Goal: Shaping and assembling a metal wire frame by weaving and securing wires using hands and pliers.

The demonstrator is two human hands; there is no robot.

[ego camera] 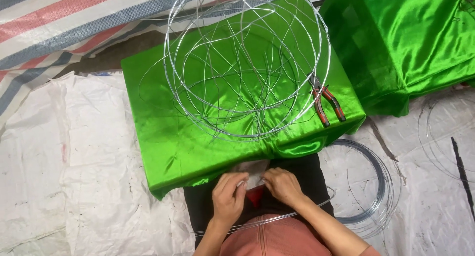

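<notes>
My left hand [228, 194] and my right hand [283, 185] meet at my lap, just below the front edge of the green satin-covered table [163, 137]. Both pinch a small whitish and red packet [255, 184] between their fingertips. A loose length of wire [277, 216] curves across my lap under my forearms. On the table stands a round wire frame [247, 63] made of several hoops and crossing strands. Red-handled pliers [326, 103] lie at the frame's right, near the table's right edge.
A coil of wire [373, 186] lies on the white sheeting [74, 162] at my right. A second green-covered table [410, 43] stands at the upper right. A striped tarpaulin [59, 23] covers the floor at the upper left. More wire hoops [440, 137] lie far right.
</notes>
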